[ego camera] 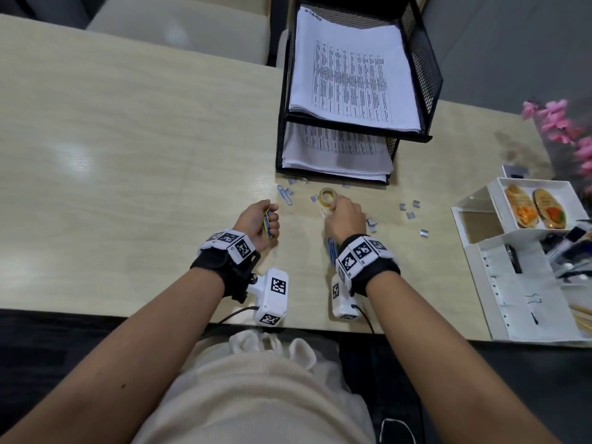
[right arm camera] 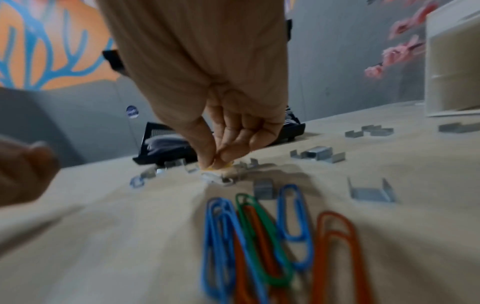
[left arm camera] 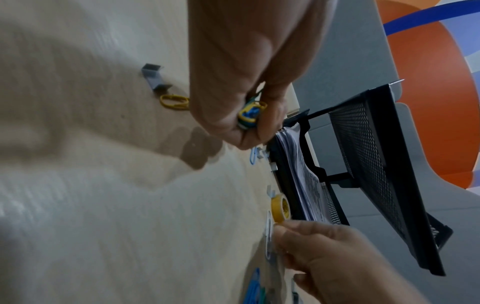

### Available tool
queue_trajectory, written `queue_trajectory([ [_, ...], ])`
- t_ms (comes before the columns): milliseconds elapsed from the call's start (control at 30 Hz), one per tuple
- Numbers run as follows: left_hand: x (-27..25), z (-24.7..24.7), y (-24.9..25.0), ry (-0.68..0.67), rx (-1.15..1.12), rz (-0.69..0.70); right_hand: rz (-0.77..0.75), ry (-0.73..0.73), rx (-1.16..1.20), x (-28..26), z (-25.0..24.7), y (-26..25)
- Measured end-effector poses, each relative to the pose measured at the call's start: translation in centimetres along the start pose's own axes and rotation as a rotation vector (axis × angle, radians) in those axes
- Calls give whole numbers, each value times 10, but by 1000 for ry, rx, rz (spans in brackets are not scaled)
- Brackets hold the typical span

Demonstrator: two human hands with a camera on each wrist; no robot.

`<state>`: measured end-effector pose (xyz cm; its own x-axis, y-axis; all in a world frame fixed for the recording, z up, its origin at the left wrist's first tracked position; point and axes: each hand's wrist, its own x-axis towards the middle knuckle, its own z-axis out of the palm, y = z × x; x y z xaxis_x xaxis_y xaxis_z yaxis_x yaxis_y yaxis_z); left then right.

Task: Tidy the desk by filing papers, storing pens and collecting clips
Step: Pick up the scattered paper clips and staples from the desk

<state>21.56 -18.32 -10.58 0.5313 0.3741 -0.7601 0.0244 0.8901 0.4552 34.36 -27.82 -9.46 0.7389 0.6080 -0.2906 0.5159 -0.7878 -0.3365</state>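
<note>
- Left hand (ego camera: 256,221) grips a bundle of blue and yellow paper clips (ego camera: 267,223).
- Right hand (ego camera: 344,216) fingertips (right arm camera: 211,162) pinch together at a white paper clip (ego camera: 323,212) beside the yellow tape roll (ego camera: 328,197), mid-desk (ego camera: 128,149).

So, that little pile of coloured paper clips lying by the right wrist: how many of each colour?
blue paper clips: 2 (the left one is blurred and may be two overlapping)
green paper clip: 1
orange paper clips: 2
Total: 5
</note>
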Motion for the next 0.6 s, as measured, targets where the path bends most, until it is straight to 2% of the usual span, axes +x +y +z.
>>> queue_trajectory([
  [167, 3, -4, 3, 43, -43, 59, -35, 6, -167, -1, 9, 1],
  [267, 4, -6, 2, 39, -80, 58, -62, 2, -160, -2, 7, 1],
  [367, 5, -7, 2, 26, -102, 66, -118, 45, 133, -9, 2, -14],
  [467, 6, -10, 2, -14, -160, 48, -217, -57, 497, -18, -8, -44],
  [533, 6, -14, 3, -54, -207, 30, -247, -147, 592, -20, -11, -61],
  [600, 6, -19, 8, -49, -216, 28, -214, -131, 547, -12, -7, -70],
])
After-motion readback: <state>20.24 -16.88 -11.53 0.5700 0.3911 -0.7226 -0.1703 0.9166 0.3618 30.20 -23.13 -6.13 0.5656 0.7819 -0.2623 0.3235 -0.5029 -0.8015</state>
